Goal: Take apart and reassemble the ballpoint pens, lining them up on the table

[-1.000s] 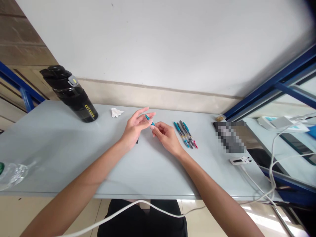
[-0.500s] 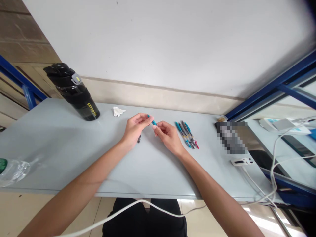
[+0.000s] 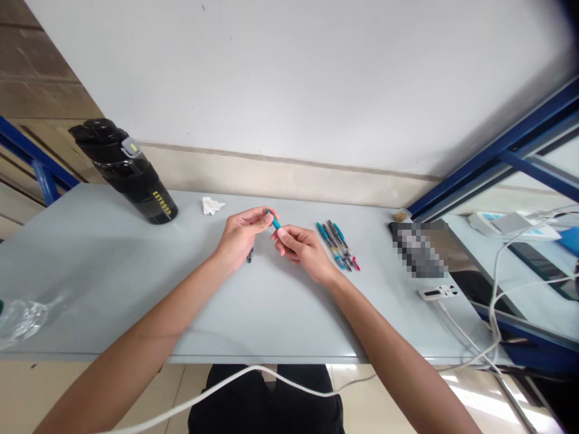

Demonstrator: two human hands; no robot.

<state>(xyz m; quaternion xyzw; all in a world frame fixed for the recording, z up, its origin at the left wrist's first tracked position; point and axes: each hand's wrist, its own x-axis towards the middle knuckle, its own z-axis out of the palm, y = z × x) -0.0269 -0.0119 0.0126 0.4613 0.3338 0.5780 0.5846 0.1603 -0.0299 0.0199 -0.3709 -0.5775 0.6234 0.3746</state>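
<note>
A teal pen part (image 3: 275, 222) is pinched between both hands above the middle of the desk. My left hand (image 3: 244, 232) closes thumb and fingers on its upper end, and my right hand (image 3: 301, 247) grips its lower end, with the fingers curled. Whether it is one piece or two is hard to tell. Beneath my left hand, a small dark piece (image 3: 250, 255) lies on the desk, partly hidden. To the right of my right hand, several pens (image 3: 337, 244) with teal, dark and red parts lie side by side.
A black bottle (image 3: 136, 181) stands at the back left, beside crumpled white tissue (image 3: 211, 206). Clear plastic (image 3: 22, 319) lies at the left edge. A blurred dark object (image 3: 416, 247), a white device (image 3: 438, 293) and cables are at the right. A white cable crosses in front.
The fingers of my right hand have shifted along the teal part, and more of it shows between the hands. The view has shifted slightly.
</note>
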